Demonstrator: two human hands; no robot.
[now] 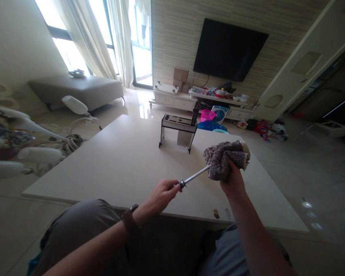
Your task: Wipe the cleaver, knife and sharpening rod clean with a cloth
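Note:
My left hand (163, 196) is closed around the dark handle of a honing steel (197, 174), just behind its small guard. The bare metal rod slants up to the right, and its far end disappears into a bunched grey-brown towel (218, 159). Gripping that towel from below and behind is my right hand (234, 183); some of its fingers are hidden by the fabric. Both hands are above the white table (117, 161). Beyond them stands a knife rack (176, 120) with a slotted top and clear sides, a dark handle rising from its right end.
Near the table's front edge lie a small yellow-and-black item (216, 213) and a small pale item (228, 213). A chandelier (40, 153) is at the left. Behind the table are a pink basket (207, 115), a low TV cabinet (175, 100) and a bench (83, 90).

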